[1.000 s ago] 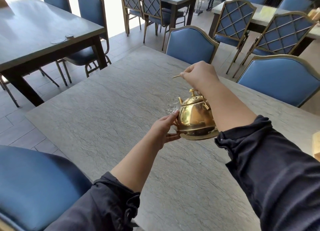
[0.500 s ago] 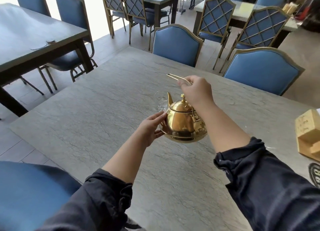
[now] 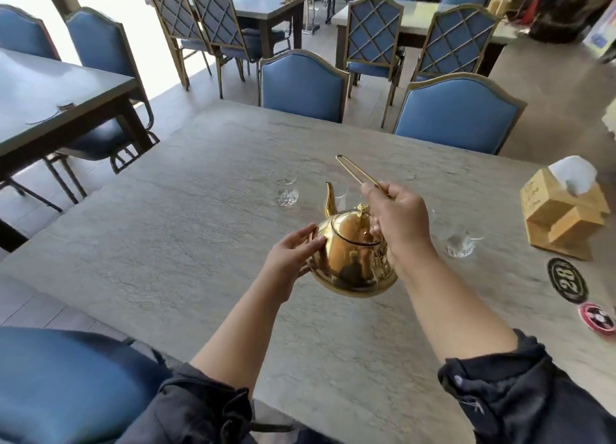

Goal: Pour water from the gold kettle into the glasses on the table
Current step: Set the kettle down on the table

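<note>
The gold kettle (image 3: 350, 253) hangs above the grey stone table (image 3: 166, 243), nearly upright, spout pointing away. My right hand (image 3: 396, 220) is shut on its thin wire handle, which juts up and to the left. My left hand (image 3: 290, 256) presses flat against the kettle's left side. One clear glass (image 3: 284, 187) stands beyond the spout to the left. A second glass (image 3: 461, 240) stands to the right of my right wrist. Part of a third glass (image 3: 340, 195) shows just behind the spout.
A wooden tissue box (image 3: 563, 210) sits at the right with round coasters (image 3: 566, 280) near it. Blue padded chairs (image 3: 456, 113) line the far edge, another chair (image 3: 66, 383) is at lower left. A dark table (image 3: 50, 93) stands to the left.
The kettle has tipped back from the left glass to nearly upright and moved right. My view has swung right, bringing the right glass and the tissue box into sight.
</note>
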`<control>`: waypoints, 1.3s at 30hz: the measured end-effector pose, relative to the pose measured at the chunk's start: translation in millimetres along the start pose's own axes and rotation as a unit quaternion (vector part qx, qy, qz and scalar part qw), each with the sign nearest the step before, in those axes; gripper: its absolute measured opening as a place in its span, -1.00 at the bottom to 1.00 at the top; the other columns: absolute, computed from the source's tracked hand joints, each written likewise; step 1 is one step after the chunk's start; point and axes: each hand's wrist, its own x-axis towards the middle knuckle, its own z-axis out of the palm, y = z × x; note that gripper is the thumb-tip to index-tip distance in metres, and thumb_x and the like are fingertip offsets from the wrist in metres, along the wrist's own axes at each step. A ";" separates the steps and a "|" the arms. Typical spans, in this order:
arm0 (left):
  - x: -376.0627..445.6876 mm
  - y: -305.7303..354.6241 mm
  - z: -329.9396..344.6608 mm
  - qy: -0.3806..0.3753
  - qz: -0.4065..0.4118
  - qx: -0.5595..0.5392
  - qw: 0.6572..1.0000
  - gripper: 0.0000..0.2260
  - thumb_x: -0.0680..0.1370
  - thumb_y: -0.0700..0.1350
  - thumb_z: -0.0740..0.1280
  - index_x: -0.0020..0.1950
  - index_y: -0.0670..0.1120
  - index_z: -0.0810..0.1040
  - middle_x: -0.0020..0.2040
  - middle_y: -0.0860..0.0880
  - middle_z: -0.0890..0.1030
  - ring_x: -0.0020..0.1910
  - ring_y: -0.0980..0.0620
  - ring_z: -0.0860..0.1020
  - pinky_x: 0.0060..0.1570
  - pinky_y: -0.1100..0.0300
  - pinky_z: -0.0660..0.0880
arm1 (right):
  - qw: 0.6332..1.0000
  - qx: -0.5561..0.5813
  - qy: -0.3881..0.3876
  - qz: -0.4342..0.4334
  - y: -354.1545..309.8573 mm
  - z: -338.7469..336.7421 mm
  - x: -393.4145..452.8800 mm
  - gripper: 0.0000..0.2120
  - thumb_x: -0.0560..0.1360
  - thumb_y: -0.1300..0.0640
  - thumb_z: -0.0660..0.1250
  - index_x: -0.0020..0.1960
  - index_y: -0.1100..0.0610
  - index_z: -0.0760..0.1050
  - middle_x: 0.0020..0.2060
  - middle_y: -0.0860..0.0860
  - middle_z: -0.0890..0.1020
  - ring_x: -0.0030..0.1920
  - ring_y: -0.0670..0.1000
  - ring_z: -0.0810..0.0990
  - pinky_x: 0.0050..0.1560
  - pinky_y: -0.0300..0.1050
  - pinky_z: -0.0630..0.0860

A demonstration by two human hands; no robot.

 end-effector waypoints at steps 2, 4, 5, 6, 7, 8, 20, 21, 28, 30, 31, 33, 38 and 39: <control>-8.6 -11.2 19.3 -0.012 0.000 0.015 1.000 -0.49 0.45 -0.13 0.51 0.39 -0.02 0.52 0.25 -0.04 0.61 0.14 -0.06 0.62 0.17 0.01 0.56 | 0.999 0.032 0.022 0.017 5.1 -24.5 -12.2 -0.82 0.44 0.02 0.41 -0.32 0.01 0.58 -0.55 -0.11 0.41 -0.48 -0.06 0.33 -0.42 -0.11 0.35; -17.3 -23.8 42.5 -0.020 0.008 0.026 0.999 -0.41 0.42 -0.12 0.54 0.43 -0.01 0.48 0.26 0.01 0.57 0.19 -0.08 0.61 0.15 0.01 0.58 | 0.997 0.061 0.043 0.036 10.1 -51.3 -21.9 -0.79 0.42 0.03 0.43 -0.37 0.03 0.56 -0.54 -0.08 0.39 -0.49 -0.07 0.30 -0.44 -0.14 0.31; -21.7 -30.7 55.4 -0.019 0.010 0.030 0.999 -0.38 0.40 -0.11 0.55 0.44 -0.01 0.46 0.26 0.01 0.55 0.20 -0.08 0.61 0.13 0.02 0.60 | 0.995 0.074 0.055 0.044 12.2 -65.7 -25.7 -0.77 0.44 0.03 0.43 -0.37 0.04 0.55 -0.53 -0.07 0.40 -0.49 -0.08 0.30 -0.45 -0.16 0.29; -25.5 -37.6 67.9 -0.017 0.008 0.032 0.999 -0.33 0.37 -0.10 0.57 0.45 -0.03 0.45 0.27 0.00 0.54 0.20 -0.08 0.61 0.10 0.04 0.61 | 0.993 0.086 0.068 0.052 13.9 -80.0 -29.0 -0.76 0.45 0.04 0.43 -0.36 0.05 0.53 -0.52 -0.06 0.41 -0.50 -0.09 0.30 -0.46 -0.19 0.28; -29.3 -44.9 80.9 -0.019 0.002 0.035 0.999 -0.27 0.32 -0.07 0.60 0.45 -0.05 0.44 0.28 -0.03 0.54 0.20 -0.08 0.61 0.11 0.04 0.61 | 0.990 0.097 0.084 0.059 16.1 -94.8 -31.5 -0.76 0.47 0.04 0.42 -0.34 0.06 0.52 -0.49 -0.04 0.44 -0.49 -0.09 0.31 -0.46 -0.20 0.27; -32.8 -52.3 94.4 -0.022 -0.004 0.041 0.999 -0.20 0.25 -0.02 0.62 0.45 -0.08 0.44 0.31 -0.07 0.54 0.20 -0.09 0.61 0.14 0.01 0.60 | 0.987 0.108 0.099 0.062 18.2 -110.2 -33.7 -0.76 0.48 0.05 0.42 -0.33 0.08 0.52 -0.47 -0.02 0.45 -0.48 -0.09 0.32 -0.45 -0.22 0.28; -37.7 -128.2 239.0 -0.024 -0.043 0.114 0.992 -0.43 0.40 -0.08 0.57 0.38 -0.14 0.53 0.21 -0.14 0.65 0.11 -0.07 0.65 0.14 -0.09 0.61 | 0.970 0.175 0.161 0.049 60.6 -255.4 -42.0 -0.68 0.52 0.17 0.40 -0.39 0.10 0.44 -0.51 -0.05 0.38 -0.53 -0.13 0.27 -0.52 -0.35 0.26; -36.9 -133.2 246.3 -0.019 -0.041 0.118 0.992 -0.43 0.40 -0.08 0.57 0.37 -0.14 0.53 0.21 -0.14 0.65 0.11 -0.07 0.65 0.13 -0.09 0.61 | 0.970 0.175 0.161 0.047 64.8 -262.1 -41.7 -0.69 0.52 0.17 0.39 -0.39 0.10 0.45 -0.49 -0.04 0.38 -0.53 -0.13 0.27 -0.52 -0.35 0.26; -34.8 -154.3 274.0 0.015 -0.030 0.148 0.988 -0.45 0.44 -0.09 0.54 0.41 -0.10 0.51 0.25 -0.13 0.62 0.15 -0.06 0.63 0.18 -0.06 0.58 | 0.967 0.178 0.177 0.042 90.4 -284.1 -40.3 -0.70 0.52 0.12 0.38 -0.36 0.12 0.43 -0.46 0.02 0.40 -0.51 -0.10 0.26 -0.49 -0.29 0.24; -35.8 -155.9 279.8 0.027 -0.029 0.168 0.985 -0.46 0.47 -0.09 0.51 0.43 -0.09 0.49 0.28 -0.11 0.60 0.19 -0.06 0.59 0.21 -0.05 0.56 | 0.967 0.176 0.179 0.037 95.6 -286.9 -40.2 -0.66 0.52 0.11 0.39 -0.40 0.11 0.40 -0.49 0.01 0.38 -0.52 -0.10 0.25 -0.46 -0.26 0.25; -35.9 -156.7 282.1 0.032 -0.026 0.180 0.983 -0.47 0.49 -0.09 0.49 0.44 -0.08 0.48 0.29 -0.11 0.59 0.22 -0.07 0.58 0.23 -0.05 0.55 | 0.967 0.176 0.179 0.035 98.0 -287.8 -39.8 -0.65 0.52 0.11 0.39 -0.41 0.10 0.40 -0.50 0.01 0.38 -0.52 -0.09 0.25 -0.45 -0.24 0.25; -36.4 -157.7 286.1 0.042 -0.021 0.203 0.978 -0.50 0.51 -0.09 0.46 0.45 -0.08 0.47 0.29 -0.12 0.58 0.23 -0.09 0.56 0.24 -0.05 0.54 | 0.968 0.169 0.181 0.037 102.4 -289.3 -39.5 -0.66 0.52 0.10 0.38 -0.40 0.11 0.43 -0.50 0.00 0.39 -0.52 -0.10 0.26 -0.47 -0.26 0.25; -40.4 -159.5 286.9 0.042 -0.021 0.227 0.973 -0.53 0.54 -0.12 0.43 0.44 -0.06 0.47 0.25 -0.11 0.61 0.19 -0.07 0.59 0.21 -0.03 0.56 | 0.973 0.147 0.172 0.034 109.7 -288.7 -41.1 -0.71 0.52 0.09 0.38 -0.35 0.13 0.47 -0.51 -0.05 0.41 -0.51 -0.11 0.28 -0.52 -0.28 0.22; -40.8 -159.9 285.5 0.040 -0.020 0.233 0.972 -0.52 0.53 -0.12 0.43 0.45 -0.05 0.47 0.26 -0.11 0.60 0.18 -0.06 0.59 0.20 -0.02 0.57 | 0.974 0.146 0.171 0.034 111.4 -288.9 -41.3 -0.72 0.52 0.08 0.38 -0.33 0.13 0.48 -0.50 -0.04 0.41 -0.50 -0.11 0.28 -0.52 -0.28 0.22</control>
